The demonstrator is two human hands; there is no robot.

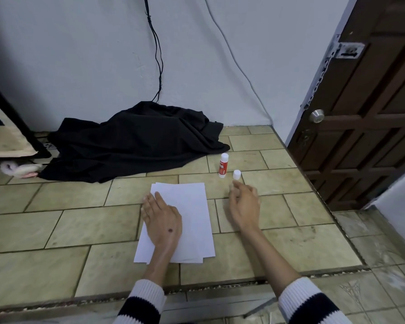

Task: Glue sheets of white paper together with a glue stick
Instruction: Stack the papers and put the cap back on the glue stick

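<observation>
Left hand: the left hand [160, 215] lies flat, palm down, fingers straight, pressing on the left half of the paper stack.
Right hand: the right hand [243, 204] hovers over the tiled floor [56, 230] just right of the paper, fingers loosely curled and holding nothing, fingertips pointing away from the person.
Paper: a stack of white paper sheets [192, 218], slightly fanned, lies on the floor under the left hand and between the two hands.
Glue stick: the glue stick [223, 165] stands upright beyond the right hand, apart from it.
Cap: a small white cap [236, 174] stands just past the right fingertips, beside the glue stick; whether the fingertips touch it is unclear.
Beyond the left hand: a heap of black cloth [136, 141] against the wall.
Right of the right hand: a brown door [365, 118].
</observation>
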